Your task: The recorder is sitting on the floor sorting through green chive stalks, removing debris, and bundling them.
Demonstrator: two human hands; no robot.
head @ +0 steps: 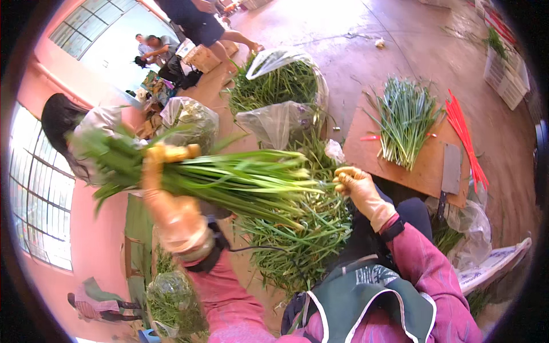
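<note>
My left hand (171, 188), in a tan rubber glove, is closed around a thick bunch of long green leafy stalks (240, 176). The bunch lies sideways, its pale cut ends toward the right, its leafy tips blurred at the left. My right hand (356, 184), gloved too, has its fingertips pinched together just past the stalk ends; whether a thin piece is between them is unclear. Below both hands spreads a heap of loose green stalks (300, 240). To the right, a smaller bunch of green stalks (403, 124) lies on a wooden board (358, 150) over a red strip.
A cleaver (451, 169) and a bundle of red ties (465, 137) lie at the board's right side. Plastic bags of greens (283, 85) stand ahead. A person (94, 128) is close at the left; others are farther back. A white crate (506, 77) stands far right.
</note>
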